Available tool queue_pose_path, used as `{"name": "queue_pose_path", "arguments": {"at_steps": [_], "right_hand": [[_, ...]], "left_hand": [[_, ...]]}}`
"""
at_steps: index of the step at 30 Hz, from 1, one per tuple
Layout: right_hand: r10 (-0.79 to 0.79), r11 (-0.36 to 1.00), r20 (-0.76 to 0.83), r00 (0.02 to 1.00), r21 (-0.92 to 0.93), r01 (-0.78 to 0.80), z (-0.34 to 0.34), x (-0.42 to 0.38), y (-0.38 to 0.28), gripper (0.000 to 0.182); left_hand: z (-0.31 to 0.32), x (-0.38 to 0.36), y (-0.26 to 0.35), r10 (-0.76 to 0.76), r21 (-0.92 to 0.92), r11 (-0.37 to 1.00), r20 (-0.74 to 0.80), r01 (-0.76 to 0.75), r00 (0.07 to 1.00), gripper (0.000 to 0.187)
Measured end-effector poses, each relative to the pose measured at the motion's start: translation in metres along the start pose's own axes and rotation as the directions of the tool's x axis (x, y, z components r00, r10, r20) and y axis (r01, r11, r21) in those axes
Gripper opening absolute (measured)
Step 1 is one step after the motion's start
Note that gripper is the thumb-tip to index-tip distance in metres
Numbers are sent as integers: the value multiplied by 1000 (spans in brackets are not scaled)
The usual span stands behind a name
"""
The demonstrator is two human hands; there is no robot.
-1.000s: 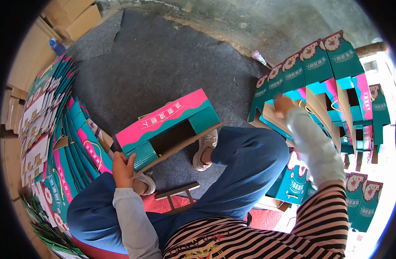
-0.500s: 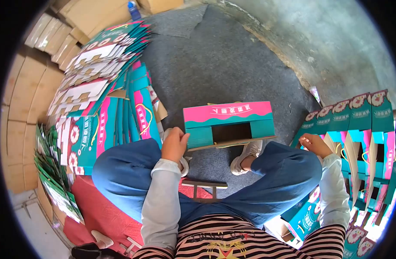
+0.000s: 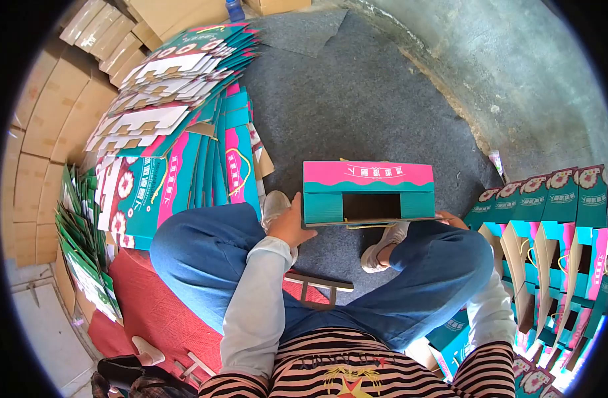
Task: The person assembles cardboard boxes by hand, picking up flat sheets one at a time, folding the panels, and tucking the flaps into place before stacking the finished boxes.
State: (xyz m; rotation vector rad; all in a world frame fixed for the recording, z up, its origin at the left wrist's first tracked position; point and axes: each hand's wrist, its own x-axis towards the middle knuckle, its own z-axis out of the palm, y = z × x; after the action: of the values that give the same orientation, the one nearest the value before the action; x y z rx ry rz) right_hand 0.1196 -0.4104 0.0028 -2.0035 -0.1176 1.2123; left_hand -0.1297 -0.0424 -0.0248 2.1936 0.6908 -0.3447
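Observation:
A pink and teal cardboard gift box [image 3: 368, 174] stands in front of my knees, with a dark rectangular opening in its upper face. At its lower left corner is my left hand [image 3: 292, 224], fingers along the side and thumb across the near edge, holding it. My right hand [image 3: 452, 221] is at the right near corner, its fingers against the box. My right knee hides part of that hand. Some yellow cord shows along the box's near and far edges.
Flat printed cartons [image 3: 145, 179] are piled at the left, beside green ones [image 3: 85, 245]. Assembled boxes [image 3: 549, 205] stand in rows at the right. Brown cartons [image 3: 49, 132] line the left wall. A blue bottle [image 3: 235, 10] stands at the back. A small wooden frame [image 3: 317, 284] lies between my legs.
My right hand has come from beside the stacked boxes to the gift box's right corner. My left hand has shifted along the left corner. The box is slightly turned, and the view has shifted.

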Motion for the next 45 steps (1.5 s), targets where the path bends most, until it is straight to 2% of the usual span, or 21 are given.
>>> {"name": "queue_pose_path", "arguments": {"at_steps": [3,5,7,8,9,10,12,15,16,20,22,24,25,27,28,31,32,36,39,42,45], "right_hand": [[-51,865,101,994,502,-7,24,-1,-27,27],[-98,757,127,987,653,-9,29,-1,-39,29],[-167,807,115,979,587,69,22,7,-41,31],[-249,926,102,963,318,206,10,19,-30,33],[-330,944,89,940,18,329,-1,31,-20,35],[-403,863,116,908,-283,419,-13,45,-8,37],[-353,891,76,932,-276,360,-22,69,-2,41],[-389,895,-5,921,-237,377,-17,79,-13,48],[-419,889,-42,907,-223,401,-15,78,-24,50],[-255,966,-22,967,36,255,-17,99,-16,63],[-209,966,-8,978,152,208,-22,89,-24,74],[-163,935,155,974,340,103,-39,83,-26,87],[-155,904,234,960,425,42,-49,83,-25,94],[-162,861,356,920,506,-44,-61,88,-14,103],[-170,836,409,896,542,-89,-65,86,-11,107],[57,931,272,960,334,-150,-50,82,-23,113],[109,955,204,973,249,-159,-41,81,-27,115],[109,994,93,990,-37,-106,-20,66,-49,101],[76,997,42,996,-30,-75,-19,49,-68,95],[-10,1000,21,1000,5,10,-32,51,-55,92],[-67,996,-100,993,47,72,-41,46,-47,87]], "left_hand": [[7,8,1,72,-172,982,-8,-73,997,97],[8,11,3,90,-275,957,-21,-92,996,96],[7,18,1,209,-324,916,-120,-237,971,91],[7,23,0,267,-343,886,-169,-310,949,89],[12,32,-5,233,-387,869,-228,-307,945,86],[21,43,-14,193,-431,849,-285,-305,939,83],[20,56,-15,119,-484,821,-375,-303,919,71],[23,75,-12,53,-727,622,-331,-291,942,67],[27,81,-13,39,-735,615,-333,-286,942,65],[40,99,-23,36,-637,713,-384,-293,923,60],[32,104,-34,9,-760,618,-250,-202,968,49],[16,98,-30,-50,-866,501,-41,-10,998,41],[10,91,-26,-158,-891,452,-20,54,987,44],[5,78,-18,-352,-926,340,38,166,935,51],[9,85,-24,-397,-914,354,43,196,917,69],[-8,77,-8,-368,-788,485,208,378,906,83],[-4,78,-4,-319,-789,511,195,341,928,90],[-2,81,-5,-411,-711,544,238,446,880,91],[-13,74,20,-376,-702,567,246,432,893,92],[-20,72,48,-362,-704,616,144,352,921,88],[-13,92,62,-194,-768,623,34,150,980,83]]}}
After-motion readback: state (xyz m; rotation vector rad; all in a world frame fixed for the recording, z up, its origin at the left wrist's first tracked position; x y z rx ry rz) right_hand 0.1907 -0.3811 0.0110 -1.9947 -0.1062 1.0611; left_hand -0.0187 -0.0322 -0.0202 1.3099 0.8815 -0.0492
